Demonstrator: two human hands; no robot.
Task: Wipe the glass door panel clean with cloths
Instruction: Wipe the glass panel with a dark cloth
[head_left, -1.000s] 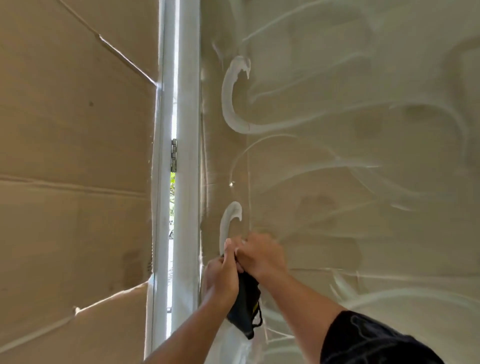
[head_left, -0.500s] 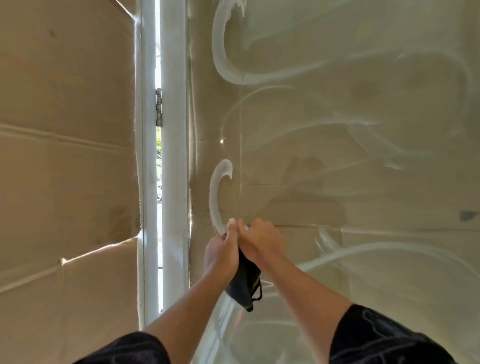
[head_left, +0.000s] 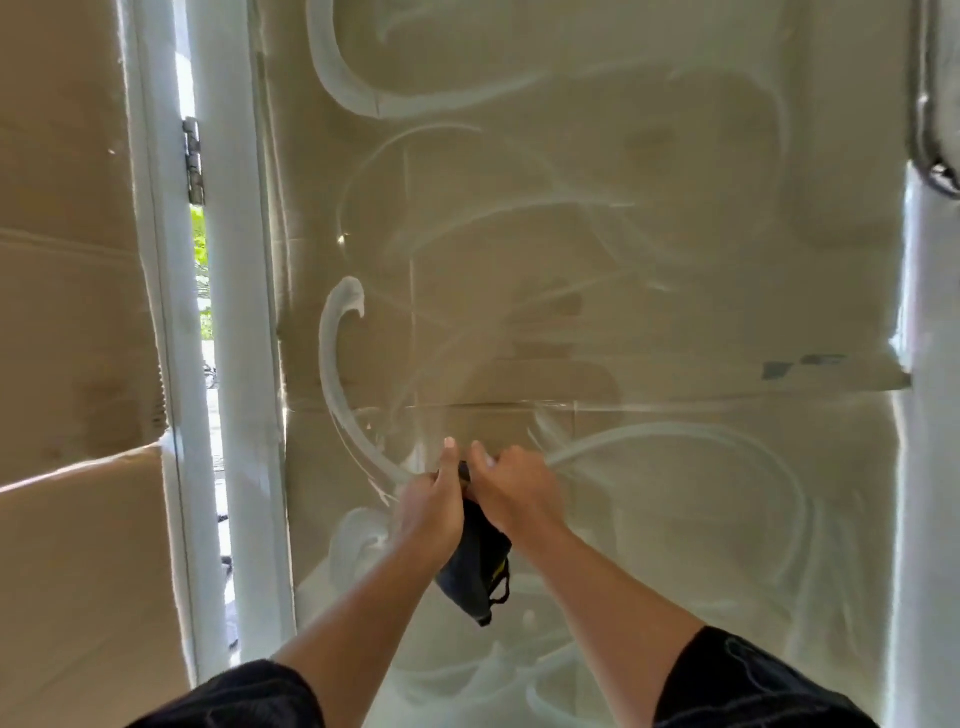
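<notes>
Most of the dark cloth (head_left: 478, 564) is hidden. Only its lower part hangs out below the two hands, showing a yellow mark too small to read and a looped black strap at its edge. The left hand (head_left: 434, 512) and right hand (head_left: 511, 486) meet knuckle to knuckle low on the glass door panel (head_left: 649, 249), both gripping the cloth between them. Their fingers curl away to the far side, out of sight, with the thumbs raised at the top. It cannot be told whether the cloth touches the glass. Black sleeves (head_left: 748, 680) are cut off by the near edge.

The pane is covered in white smears (head_left: 332, 364), curved streaks that loop from top to bottom and turn cloudy near the lower edge. Brown cardboard (head_left: 675, 130) shows through it, with a bit of grey tape at the right. A white door frame (head_left: 239, 364) stands left of the pane, and left of that is a narrow gap (head_left: 201, 249) showing bright daylight and green leaves. A metal hinge (head_left: 193, 161) sits at the top of this gap. More cardboard fills the far left. At the upper right a metal handle (head_left: 930, 150) is cut off by the edge.
</notes>
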